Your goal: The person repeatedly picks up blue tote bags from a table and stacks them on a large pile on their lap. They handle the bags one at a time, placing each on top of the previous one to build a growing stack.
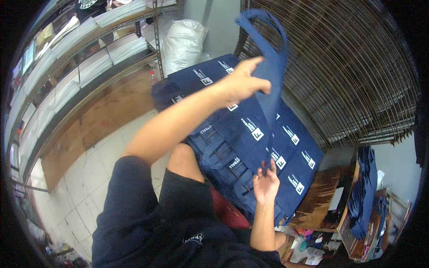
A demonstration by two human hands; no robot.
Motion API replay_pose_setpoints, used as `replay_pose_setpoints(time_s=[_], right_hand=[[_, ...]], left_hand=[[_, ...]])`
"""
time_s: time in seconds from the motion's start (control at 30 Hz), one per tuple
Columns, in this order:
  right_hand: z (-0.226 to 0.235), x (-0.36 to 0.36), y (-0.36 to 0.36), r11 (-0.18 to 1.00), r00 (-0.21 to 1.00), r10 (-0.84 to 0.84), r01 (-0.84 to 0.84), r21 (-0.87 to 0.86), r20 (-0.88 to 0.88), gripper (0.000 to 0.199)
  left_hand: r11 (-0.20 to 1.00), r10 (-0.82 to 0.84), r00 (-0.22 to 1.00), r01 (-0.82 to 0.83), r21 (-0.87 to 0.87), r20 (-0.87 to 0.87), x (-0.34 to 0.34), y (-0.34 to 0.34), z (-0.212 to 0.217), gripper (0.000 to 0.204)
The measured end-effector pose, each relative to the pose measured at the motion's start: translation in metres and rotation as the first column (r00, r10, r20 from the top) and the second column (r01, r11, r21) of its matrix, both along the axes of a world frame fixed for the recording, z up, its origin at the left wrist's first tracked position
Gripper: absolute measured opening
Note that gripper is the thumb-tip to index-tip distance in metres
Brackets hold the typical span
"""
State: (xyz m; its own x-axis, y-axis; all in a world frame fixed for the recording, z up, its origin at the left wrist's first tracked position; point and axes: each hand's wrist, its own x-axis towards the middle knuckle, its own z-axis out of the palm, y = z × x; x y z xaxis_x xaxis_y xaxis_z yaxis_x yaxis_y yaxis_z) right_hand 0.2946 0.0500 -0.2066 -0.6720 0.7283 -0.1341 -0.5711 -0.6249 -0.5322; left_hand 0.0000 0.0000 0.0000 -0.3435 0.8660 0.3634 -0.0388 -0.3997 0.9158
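My left hand [245, 84] is raised over the pile, thumb and fingers closed on the side of a navy fabric tote bag [273, 67]. The bag hangs edge-on in the air, slightly blurred, its looped handles upward and its narrow lower end pointing toward my right hand. Palm up and fingers apart, my right hand [267, 182] holds nothing just below that end. Beneath both hands lie stacks of navy tote bags [241, 118] with white printed logos, laid side by side in rows. Their handles bunch along the near edge.
Shelves [96, 58] with white stacks run along the left, above a tiled floor [96, 178]. A white sack [183, 44] stands behind the bags. A slatted blind [344, 67] hangs at the far right. Lower right, more navy bags [364, 192] lie on a wooden shelf [319, 201].
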Motion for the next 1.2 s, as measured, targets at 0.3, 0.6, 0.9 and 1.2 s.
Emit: replay_pose_setpoints(time_s=[0.3,0.6,0.9,1.2], right_hand=[[-0.009,-0.217,-0.029,0.874,0.913,-0.183,-0.019,0.486,0.364,0.063],[-0.097,-0.306,-0.050,0.862,0.730,0.185,-0.442,0.247,0.658,0.066],[-0.108,-0.313,-0.049,0.800,0.638,0.236,-0.556,0.227,0.733,0.068],[-0.104,-0.311,-0.047,0.827,0.674,0.138,-0.482,0.290,0.726,0.068]], left_hand=[[0.811,0.547,0.797,-0.580,0.074,0.254,-0.177,-0.079,-0.088,0.091],[0.580,0.788,0.601,-0.655,-0.484,0.131,-0.233,-0.116,-0.295,0.100],[0.575,0.790,0.613,-0.750,-0.327,-0.019,-0.270,-0.106,-0.355,0.071],[0.463,0.846,0.533,-0.744,-0.482,-0.009,-0.257,-0.090,-0.342,0.059]])
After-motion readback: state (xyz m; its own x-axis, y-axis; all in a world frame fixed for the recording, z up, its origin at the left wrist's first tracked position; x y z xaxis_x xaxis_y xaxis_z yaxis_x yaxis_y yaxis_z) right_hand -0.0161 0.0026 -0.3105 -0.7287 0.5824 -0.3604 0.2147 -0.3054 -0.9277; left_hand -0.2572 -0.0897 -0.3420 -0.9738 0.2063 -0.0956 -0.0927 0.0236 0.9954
